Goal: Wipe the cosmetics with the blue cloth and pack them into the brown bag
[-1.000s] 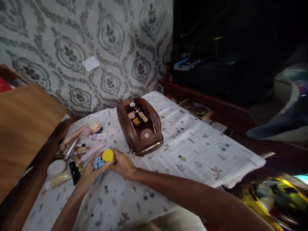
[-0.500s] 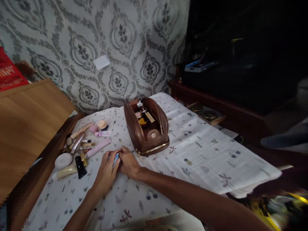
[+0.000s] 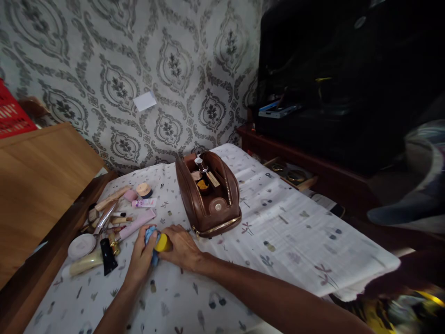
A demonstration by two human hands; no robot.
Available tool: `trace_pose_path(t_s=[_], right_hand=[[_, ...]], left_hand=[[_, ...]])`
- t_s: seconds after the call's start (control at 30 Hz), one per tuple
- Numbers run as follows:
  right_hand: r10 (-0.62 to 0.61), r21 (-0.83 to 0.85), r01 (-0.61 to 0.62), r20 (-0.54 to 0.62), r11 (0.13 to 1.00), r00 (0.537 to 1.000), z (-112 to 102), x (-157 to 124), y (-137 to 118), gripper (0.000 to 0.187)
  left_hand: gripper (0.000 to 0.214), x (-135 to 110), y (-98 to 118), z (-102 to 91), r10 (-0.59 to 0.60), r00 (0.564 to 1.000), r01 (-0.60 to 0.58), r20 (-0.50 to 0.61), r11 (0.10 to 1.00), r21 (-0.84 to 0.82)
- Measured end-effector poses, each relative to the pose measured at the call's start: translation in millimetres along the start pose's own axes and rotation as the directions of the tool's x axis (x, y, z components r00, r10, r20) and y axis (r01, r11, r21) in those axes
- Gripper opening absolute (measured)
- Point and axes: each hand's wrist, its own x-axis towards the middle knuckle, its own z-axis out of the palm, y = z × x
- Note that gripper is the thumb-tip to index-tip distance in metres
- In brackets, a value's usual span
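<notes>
Gripping a blue cloth [image 3: 151, 234] in the curled fingers of the left hand [image 3: 141, 249] and a yellow round item [image 3: 162, 243] in the bent, partly hidden fingers of the right hand [image 3: 183, 248], the person appears to be at a wiping step, low over the printed sheet [image 3: 292, 236]; the next move likely calls for a steady right-hand hold while the cloth turns. Leftward, a black tube [image 3: 108, 257] and grouped cosmetics restrict travel toward the dark wooden edge [image 3: 34, 287]. Beyond the hands, the open brown bag [image 3: 191, 204] limits forward reach, while the sheet to its right offers working room as far as its outer edge.
</notes>
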Motion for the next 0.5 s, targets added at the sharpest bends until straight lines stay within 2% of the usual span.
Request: trace_pose_path(t_s=[0.07, 0.13, 0.23, 0.33, 0.5], right_hand=[[0.010, 0.069, -0.007, -0.043, 0.998, 0.999, -2, -1, -1, 0.036], [0.008, 0.167, 0.007, -0.092, 0.986, 0.996, -2, -1, 0, 0.032], [-0.043, 0.310, 0.095, -0.169, 0.946, 0.985, -1, 0, 2, 0.037], [-0.107, 0.393, 0.194, -0.232, 0.899, 0.967, 4, 1, 4, 0.043], [-0.162, 0.504, 0.275, -0.256, 0.819, 0.953, 11, 2, 5, 0.046]], left_hand=[[0.041, -3, -4, -0.5, -0.121, 0.990, 0.115, -0.077, 0.990, -0.075], [0.043, -7, -7, -0.1, -0.211, 0.973, 0.192, -0.096, 0.966, -0.175], [0.046, -13, -6, 2.0, -0.226, 0.974, 0.200, -0.026, 0.904, -0.378], [0.047, -12, 0, 3.9, -0.278, 0.960, 0.242, 0.029, 0.773, -0.586], [0.041, -6, 9, 1.7, -0.408, 0.912, 0.315, 0.027, 0.659, -0.683]])
